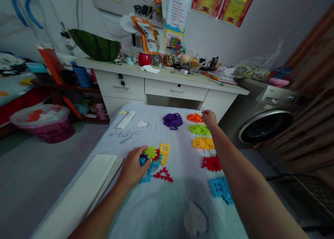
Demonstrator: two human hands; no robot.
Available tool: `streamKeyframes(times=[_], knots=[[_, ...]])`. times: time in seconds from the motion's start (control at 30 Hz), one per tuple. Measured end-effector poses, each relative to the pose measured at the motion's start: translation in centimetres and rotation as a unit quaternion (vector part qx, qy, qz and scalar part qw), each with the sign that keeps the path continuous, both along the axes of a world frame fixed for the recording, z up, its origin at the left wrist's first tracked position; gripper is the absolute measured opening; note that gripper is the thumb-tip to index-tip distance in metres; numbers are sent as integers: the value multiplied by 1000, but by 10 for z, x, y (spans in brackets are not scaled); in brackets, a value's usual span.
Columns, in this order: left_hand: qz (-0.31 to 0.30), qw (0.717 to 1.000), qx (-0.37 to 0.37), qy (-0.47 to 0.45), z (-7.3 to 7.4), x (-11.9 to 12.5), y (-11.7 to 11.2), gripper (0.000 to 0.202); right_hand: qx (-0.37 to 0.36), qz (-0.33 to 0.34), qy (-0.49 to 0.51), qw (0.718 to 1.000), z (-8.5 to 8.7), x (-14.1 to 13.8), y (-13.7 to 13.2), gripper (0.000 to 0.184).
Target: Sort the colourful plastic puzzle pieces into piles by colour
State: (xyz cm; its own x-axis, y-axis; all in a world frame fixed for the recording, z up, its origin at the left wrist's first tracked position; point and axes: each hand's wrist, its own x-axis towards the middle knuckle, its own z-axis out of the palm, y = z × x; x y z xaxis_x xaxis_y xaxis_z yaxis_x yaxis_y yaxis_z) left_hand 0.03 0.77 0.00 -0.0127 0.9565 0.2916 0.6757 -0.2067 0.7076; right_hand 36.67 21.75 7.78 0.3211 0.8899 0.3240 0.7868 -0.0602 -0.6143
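My left hand (133, 166) is curled on a built cluster of interlocking plastic pieces (153, 156) in green, yellow, blue and red, lying on a pale cloth-covered table (167, 197). A red triangle piece (163, 175) sits just beside it. My right hand (209, 118) reaches far forward, its fingers bent over the orange pile (194, 117). Sorted piles run along the right: green (199, 129), yellow (203, 143), red (212, 163), blue (220, 188). A purple pile (172, 121) lies at the far middle.
A white remote (126, 120) and a small white scrap (142, 124) lie at the table's far left. A white folded sheet (86, 183) runs along the left edge. Beyond stand a cluttered desk (167, 82) with a watermelon half (95, 45), a washing machine (263, 124) and a pink bin (43, 122).
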Motion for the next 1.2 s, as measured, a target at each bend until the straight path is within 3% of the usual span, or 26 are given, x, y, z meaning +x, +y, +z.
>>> streamKeyframes(times=[0.1,0.17,0.27,0.33,0.43,0.57,0.8,1.0,1.2], knots=[[5,1000,1,-12,-2,0,1,46,25,56,63,996,12,-28,-36,28],[10,1000,7,-21,-3,0,1,45,-2,167,87,982,15,-54,-67,22],[16,1000,11,-23,-4,0,1,45,-84,339,44,936,8,-96,-115,16],[18,1000,12,-18,-4,0,1,44,-105,387,-12,916,-6,-119,-140,16],[16,1000,23,-13,-5,-1,2,42,-78,391,-69,914,-33,-143,-163,38],[19,999,31,-4,-6,-2,2,42,-93,383,-99,914,-58,-154,-170,73],[19,999,30,15,-5,-1,1,43,-67,349,-54,933,-63,-151,-172,68],[13,999,25,39,-6,0,2,46,-39,324,26,945,-71,-143,-166,39],[-41,995,31,88,1,1,-3,44,-47,313,-21,948,-68,-144,-163,37]])
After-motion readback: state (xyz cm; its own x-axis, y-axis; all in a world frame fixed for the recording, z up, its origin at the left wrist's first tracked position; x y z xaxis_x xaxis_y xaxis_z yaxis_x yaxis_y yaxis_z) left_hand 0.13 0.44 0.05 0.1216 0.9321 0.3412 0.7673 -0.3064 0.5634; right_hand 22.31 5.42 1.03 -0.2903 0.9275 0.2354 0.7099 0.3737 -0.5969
